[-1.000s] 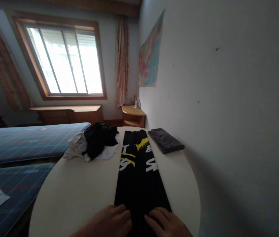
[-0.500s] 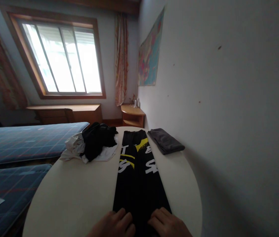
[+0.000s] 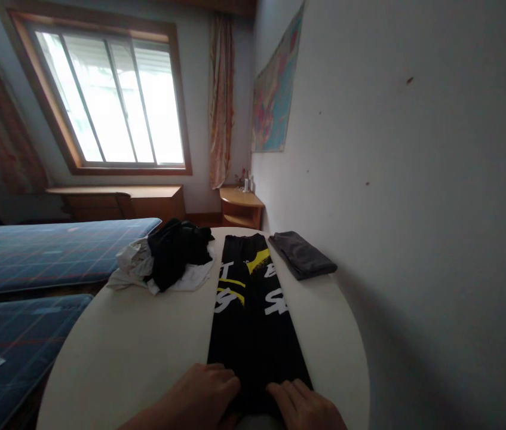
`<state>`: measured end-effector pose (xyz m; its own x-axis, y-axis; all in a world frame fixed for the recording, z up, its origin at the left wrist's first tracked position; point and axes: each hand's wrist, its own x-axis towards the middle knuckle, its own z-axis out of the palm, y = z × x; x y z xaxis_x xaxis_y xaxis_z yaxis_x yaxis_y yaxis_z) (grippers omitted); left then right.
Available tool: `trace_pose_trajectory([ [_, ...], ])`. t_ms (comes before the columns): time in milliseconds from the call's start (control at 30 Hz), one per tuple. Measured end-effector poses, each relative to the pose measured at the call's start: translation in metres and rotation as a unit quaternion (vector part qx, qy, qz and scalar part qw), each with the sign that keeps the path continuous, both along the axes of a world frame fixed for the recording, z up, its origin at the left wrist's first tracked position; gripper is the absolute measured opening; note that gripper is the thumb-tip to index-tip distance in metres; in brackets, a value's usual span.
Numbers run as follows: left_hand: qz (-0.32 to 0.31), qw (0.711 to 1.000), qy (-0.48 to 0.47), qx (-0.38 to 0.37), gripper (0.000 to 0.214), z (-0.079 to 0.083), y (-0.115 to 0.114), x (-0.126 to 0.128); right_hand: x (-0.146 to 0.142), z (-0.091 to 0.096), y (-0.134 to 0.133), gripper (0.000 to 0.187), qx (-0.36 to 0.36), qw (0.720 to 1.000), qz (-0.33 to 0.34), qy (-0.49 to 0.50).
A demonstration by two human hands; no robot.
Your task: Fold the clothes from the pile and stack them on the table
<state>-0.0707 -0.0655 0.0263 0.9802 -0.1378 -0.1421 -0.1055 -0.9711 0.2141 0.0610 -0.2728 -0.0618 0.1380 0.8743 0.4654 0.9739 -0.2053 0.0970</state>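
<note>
A long black garment (image 3: pixel 253 334) with white lettering and yellow streaks lies lengthwise down the table; its exact kind is unclear. At its near end, my left hand (image 3: pixel 212 388) has its fingers closed on the left side of the cloth. My right hand (image 3: pixel 301 403) grips the right side with bent fingers, the thumb mostly hidden. Both hands are low, close to the tabletop. Beyond my hands the cloth stretches flat toward the far edge.
The round white table (image 3: pixel 145 334) bears a crumpled heap of black and white clothes (image 3: pixel 174 254) at far left and a folded dark grey cloth (image 3: pixel 301 255) at far right. Blue plaid mattresses (image 3: pixel 55 254) flank its left, and a white wall (image 3: pixel 414 239) stands on the right.
My left hand has shifted slightly up and turned inward, with more of its forearm showing. The garment's near end now shows between my hands. My right hand has hardly moved.
</note>
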Motion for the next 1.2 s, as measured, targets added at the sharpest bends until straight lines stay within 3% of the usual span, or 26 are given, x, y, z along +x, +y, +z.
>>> trace_pose_trajectory([
  [100, -0.088, 0.996, -0.018, -0.002, 0.013, 0.010, 0.003, -0.006, 0.005, 0.023, -0.002, 0.043, -0.069, 0.987, -0.012, 0.142],
  [200, -0.144, 0.989, -0.029, -0.033, 0.022, 0.021, 0.010, -0.013, 0.010, 0.050, -0.002, 0.039, -0.132, 0.940, -0.043, 0.311],
  [300, -0.142, 0.987, -0.016, -0.073, 0.041, 0.023, 0.018, -0.015, 0.015, 0.070, 0.001, 0.032, -0.145, 0.904, -0.053, 0.398],
  [467, -0.076, 0.992, 0.017, -0.101, 0.072, 0.014, 0.024, -0.011, 0.018, 0.081, 0.008, 0.030, -0.143, 0.885, -0.029, 0.443],
  [633, -0.032, 0.989, 0.002, -0.143, 0.057, 0.011, 0.028, -0.007, 0.019, 0.078, 0.005, 0.034, -0.153, 0.894, -0.019, 0.420],
  [733, -0.024, 0.985, -0.011, -0.171, 0.044, 0.011, 0.031, -0.007, 0.019, 0.062, 0.000, 0.065, -0.148, 0.931, -0.002, 0.332],
  [800, -0.024, 0.984, -0.013, -0.177, 0.042, 0.013, 0.031, -0.008, 0.017, 0.048, -0.003, 0.076, -0.129, 0.961, 0.012, 0.245],
  [900, -0.019, 0.984, -0.006, -0.175, 0.045, 0.015, 0.029, -0.009, 0.014, 0.034, -0.007, 0.063, -0.093, 0.984, 0.021, 0.150],
  [1067, -0.052, 0.976, -0.001, -0.212, 0.050, 0.018, 0.029, -0.009, 0.013, 0.029, -0.013, 0.032, -0.039, 0.994, 0.004, 0.100],
  [1200, -0.113, 0.963, 0.021, -0.242, 0.041, 0.016, 0.028, -0.012, 0.016, 0.020, -0.017, 0.018, -0.037, 0.997, 0.069, 0.020],
])
